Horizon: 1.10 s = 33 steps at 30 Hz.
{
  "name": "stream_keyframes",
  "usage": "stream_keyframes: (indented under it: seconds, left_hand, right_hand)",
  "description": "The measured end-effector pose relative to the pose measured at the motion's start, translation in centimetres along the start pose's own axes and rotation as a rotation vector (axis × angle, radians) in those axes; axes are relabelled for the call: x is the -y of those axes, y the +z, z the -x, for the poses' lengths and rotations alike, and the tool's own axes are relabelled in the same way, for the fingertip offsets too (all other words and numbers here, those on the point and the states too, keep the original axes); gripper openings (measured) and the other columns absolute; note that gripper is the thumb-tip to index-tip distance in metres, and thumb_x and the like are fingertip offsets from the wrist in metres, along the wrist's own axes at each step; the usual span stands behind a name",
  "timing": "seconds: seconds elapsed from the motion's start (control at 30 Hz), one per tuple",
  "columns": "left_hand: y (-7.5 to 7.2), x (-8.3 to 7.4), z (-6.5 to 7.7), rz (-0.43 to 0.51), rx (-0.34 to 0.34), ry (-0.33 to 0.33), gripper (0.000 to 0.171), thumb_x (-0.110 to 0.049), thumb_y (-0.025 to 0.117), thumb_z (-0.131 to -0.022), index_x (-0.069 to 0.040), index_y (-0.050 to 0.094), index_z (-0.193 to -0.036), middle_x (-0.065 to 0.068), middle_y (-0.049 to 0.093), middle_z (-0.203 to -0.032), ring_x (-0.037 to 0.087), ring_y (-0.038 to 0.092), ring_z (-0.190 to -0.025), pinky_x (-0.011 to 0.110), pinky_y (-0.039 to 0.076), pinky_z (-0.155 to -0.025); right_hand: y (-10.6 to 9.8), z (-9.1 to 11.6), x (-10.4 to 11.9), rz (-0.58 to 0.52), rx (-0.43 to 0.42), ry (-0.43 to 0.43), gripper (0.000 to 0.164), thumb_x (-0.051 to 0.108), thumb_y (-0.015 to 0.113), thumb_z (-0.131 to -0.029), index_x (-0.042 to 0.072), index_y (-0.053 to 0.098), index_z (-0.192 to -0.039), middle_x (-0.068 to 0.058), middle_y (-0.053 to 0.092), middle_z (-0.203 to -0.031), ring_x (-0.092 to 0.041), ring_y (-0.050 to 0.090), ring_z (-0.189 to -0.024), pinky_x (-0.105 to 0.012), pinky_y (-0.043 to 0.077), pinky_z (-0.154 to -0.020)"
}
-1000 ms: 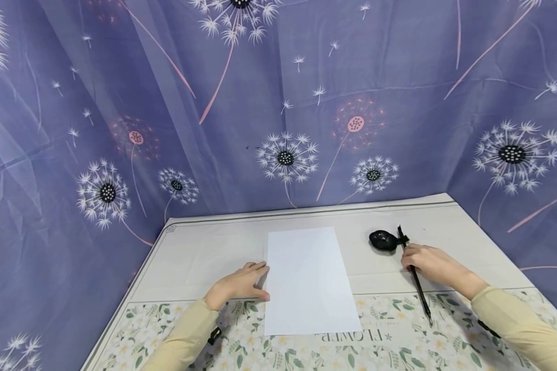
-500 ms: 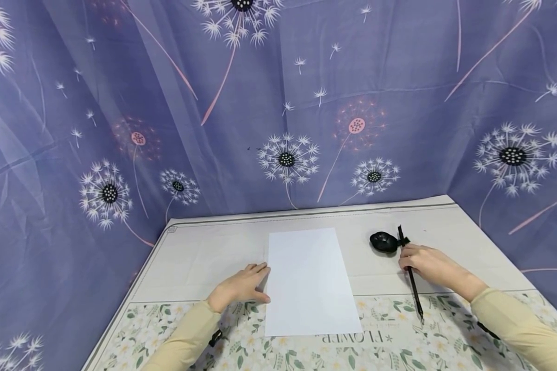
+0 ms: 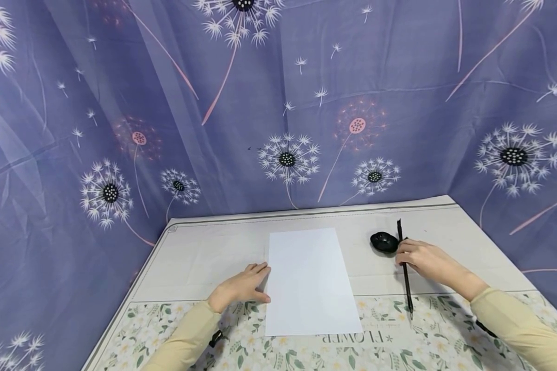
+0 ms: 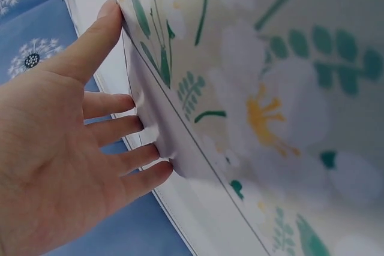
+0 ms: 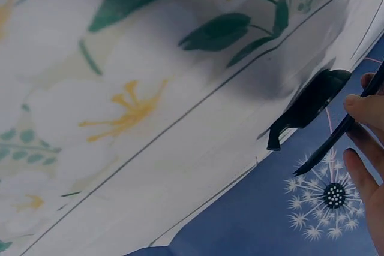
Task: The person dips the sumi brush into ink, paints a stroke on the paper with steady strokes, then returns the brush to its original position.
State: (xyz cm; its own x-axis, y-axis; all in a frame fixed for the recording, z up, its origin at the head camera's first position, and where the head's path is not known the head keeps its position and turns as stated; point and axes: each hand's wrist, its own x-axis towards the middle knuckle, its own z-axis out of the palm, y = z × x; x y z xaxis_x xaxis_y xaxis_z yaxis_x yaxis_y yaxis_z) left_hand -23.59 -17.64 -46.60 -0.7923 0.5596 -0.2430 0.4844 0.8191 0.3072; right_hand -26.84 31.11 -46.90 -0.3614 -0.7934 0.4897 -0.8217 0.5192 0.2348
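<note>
A white sheet of paper [image 3: 311,283] lies upright before me in the head view. My left hand [image 3: 239,286] rests at its left edge, fingers and thumb spread; the left wrist view shows the palm of that hand [image 4: 54,142] and its straight fingers. With my right hand [image 3: 427,262] I pinch a black calligraphy brush [image 3: 407,288] between thumb and fingers. Its dark tip points away from me, and a small loop hangs at the near end. Just left of that hand sits a black ink dish [image 3: 383,242], its short handle hidden by my fingers; the right wrist view shows dish [image 5: 315,100] and brush [image 5: 327,145].
A pale tablecloth [image 3: 213,242] covers the table, with printed flowers and lettering on the near part. Purple curtains [image 3: 241,175] with dandelion prints hang behind the table and along both sides.
My right hand has shifted slightly left with the brush, whose near end has swung left and now stands more upright in view. The left hand and paper have stayed in place.
</note>
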Motion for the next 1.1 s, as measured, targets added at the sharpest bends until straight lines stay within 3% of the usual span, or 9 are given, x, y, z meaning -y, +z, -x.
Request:
stream_keyframes:
  seconds: [0.17, 0.47, 0.57, 0.63, 0.7, 0.77, 0.83, 0.93, 1.1]
  left_hand:
    - [0.0, 0.1, 0.0, 0.016, -0.001, 0.002, 0.087, -0.043, 0.068, -0.087, 0.004, 0.029, -0.149, 0.023, 0.023, -0.158, 0.043, 0.024, -0.144, 0.052, 0.034, -0.114]
    - [-0.2, 0.0, 0.2, 0.05, -0.013, 0.005, 0.086, -0.041, 0.069, -0.088, 0.005, 0.029, -0.149, 0.025, 0.023, -0.157, 0.045, 0.024, -0.143, 0.054, 0.033, -0.114]
    - [-0.1, 0.0, 0.2, 0.051, -0.014, 0.006, 0.086, -0.04, 0.069, -0.088, 0.005, 0.029, -0.149, 0.025, 0.023, -0.157, 0.045, 0.024, -0.144, 0.054, 0.033, -0.113]
    - [-0.1, 0.0, 0.2, 0.047, -0.015, 0.007, 0.086, -0.041, 0.069, -0.088, 0.005, 0.029, -0.149, 0.025, 0.023, -0.157, 0.044, 0.024, -0.144, 0.053, 0.033, -0.114]
    - [-0.1, 0.1, 0.2, 0.042, -0.017, 0.01, 0.086, -0.041, 0.069, -0.087, 0.005, 0.029, -0.149, 0.025, 0.023, -0.157, 0.044, 0.024, -0.143, 0.053, 0.033, -0.114]
    - [0.0, 0.1, 0.2, 0.041, -0.02, 0.015, 0.087, -0.042, 0.069, -0.087, 0.006, 0.029, -0.148, 0.026, 0.024, -0.156, 0.045, 0.025, -0.143, 0.054, 0.033, -0.114]
    - [0.1, 0.2, 0.1, 0.043, -0.022, 0.022, 0.087, -0.042, 0.069, -0.087, 0.006, 0.029, -0.148, 0.026, 0.024, -0.156, 0.045, 0.025, -0.143, 0.054, 0.032, -0.114]
    - [0.2, 0.3, 0.1, 0.045, -0.026, 0.033, 0.087, -0.041, 0.068, -0.087, 0.007, 0.029, -0.148, 0.026, 0.024, -0.156, 0.046, 0.025, -0.143, 0.055, 0.033, -0.113]
    - [0.3, 0.4, 0.1, 0.033, -0.027, 0.037, 0.087, -0.042, 0.068, -0.088, 0.006, 0.029, -0.148, 0.026, 0.024, -0.156, 0.045, 0.026, -0.143, 0.054, 0.033, -0.113]
  right_hand:
    - [-0.2, -0.5, 0.0, 0.001, -0.025, -0.011, 0.031, -0.009, 0.066, -0.065, 0.015, 0.071, -0.084, -0.004, 0.067, -0.089, -0.022, 0.063, -0.084, -0.038, 0.055, -0.075]
    - [-1.0, -1.5, 0.1, -0.019, -0.076, 0.022, 0.037, -0.015, 0.066, -0.062, 0.01, 0.072, -0.088, -0.006, 0.068, -0.092, -0.024, 0.065, -0.086, -0.039, 0.056, -0.076]
    - [-1.2, -1.8, 0.1, -0.023, -0.091, 0.036, 0.021, -0.006, 0.059, -0.086, 0.011, 0.072, -0.089, -0.005, 0.067, -0.091, -0.021, 0.064, -0.085, -0.035, 0.057, -0.075]
    - [-1.3, -1.9, 0.2, -0.022, -0.098, 0.05, 0.03, 0.009, 0.044, -0.102, 0.01, 0.071, -0.09, -0.004, 0.066, -0.091, -0.019, 0.064, -0.085, -0.033, 0.057, -0.072]
    - [-1.4, -2.0, 0.2, -0.02, -0.099, 0.066, 0.043, 0.017, 0.032, -0.107, 0.011, 0.071, -0.092, -0.003, 0.066, -0.092, -0.019, 0.064, -0.085, -0.033, 0.057, -0.071]
    - [-1.5, -2.1, 0.3, -0.026, -0.097, 0.08, 0.033, 0.011, 0.04, -0.104, 0.01, 0.071, -0.094, -0.003, 0.066, -0.092, -0.019, 0.064, -0.085, -0.033, 0.057, -0.07]
    - [-1.6, -2.2, 0.4, -0.031, -0.095, 0.089, 0.021, -0.002, 0.054, -0.091, 0.009, 0.071, -0.095, -0.003, 0.066, -0.092, -0.019, 0.064, -0.084, -0.033, 0.057, -0.07]
    - [-1.7, -2.4, 0.4, -0.031, -0.092, 0.101, 0.034, -0.012, 0.065, -0.071, 0.008, 0.071, -0.098, -0.005, 0.067, -0.092, -0.02, 0.065, -0.084, -0.033, 0.058, -0.069]
    - [-1.8, -2.6, 0.4, -0.03, -0.085, 0.126, 0.038, -0.012, 0.067, -0.071, 0.007, 0.07, -0.103, -0.008, 0.069, -0.095, -0.023, 0.067, -0.084, -0.035, 0.059, -0.068]
